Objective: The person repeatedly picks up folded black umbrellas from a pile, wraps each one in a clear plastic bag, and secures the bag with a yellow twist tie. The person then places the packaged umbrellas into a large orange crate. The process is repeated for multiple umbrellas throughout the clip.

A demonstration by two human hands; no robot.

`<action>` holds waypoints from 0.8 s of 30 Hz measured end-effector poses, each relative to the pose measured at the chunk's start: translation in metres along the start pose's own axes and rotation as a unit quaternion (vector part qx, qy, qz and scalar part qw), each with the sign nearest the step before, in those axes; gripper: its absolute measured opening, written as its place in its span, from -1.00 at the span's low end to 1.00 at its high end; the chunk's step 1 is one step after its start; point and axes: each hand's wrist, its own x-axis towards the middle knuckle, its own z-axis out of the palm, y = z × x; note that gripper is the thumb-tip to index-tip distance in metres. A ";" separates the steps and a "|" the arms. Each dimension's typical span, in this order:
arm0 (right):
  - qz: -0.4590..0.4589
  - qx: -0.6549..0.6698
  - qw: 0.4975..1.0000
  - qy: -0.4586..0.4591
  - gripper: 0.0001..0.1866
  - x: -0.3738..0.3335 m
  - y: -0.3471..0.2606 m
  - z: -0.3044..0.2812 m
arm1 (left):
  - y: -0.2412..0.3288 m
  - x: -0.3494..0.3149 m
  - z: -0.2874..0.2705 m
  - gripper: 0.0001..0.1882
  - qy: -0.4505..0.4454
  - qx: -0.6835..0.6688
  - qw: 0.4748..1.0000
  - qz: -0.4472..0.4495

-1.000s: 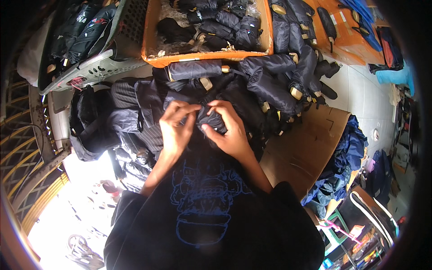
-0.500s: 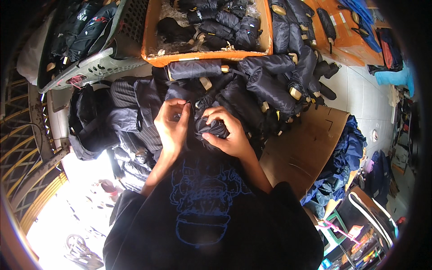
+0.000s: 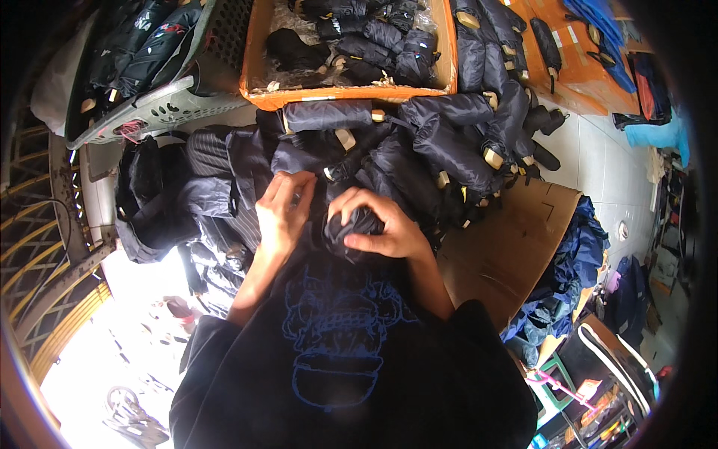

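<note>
Your right hand (image 3: 390, 230) is curling around the black bundle (image 3: 363, 220), holding it nearer your black shirt (image 3: 449, 382) than a second ago. Your left hand (image 3: 281, 211) is now standing apart from the bundle, fingers bending inward; whether they are pinching anything, I cannot tell.

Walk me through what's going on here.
A person's right hand grips a bunched black fabric bundle close to their body. Beside it, the left hand has its fingers curled; whether they pinch anything is unclear. Just beyond lies a heap of dark wrapped rolls, with more inside an orange-edged box behind.
</note>
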 end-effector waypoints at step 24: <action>0.097 -0.196 0.973 0.074 -0.55 -0.005 0.023 0.000 | 0.020 0.000 0.000 -0.79 -0.065 -0.038 0.995 -0.061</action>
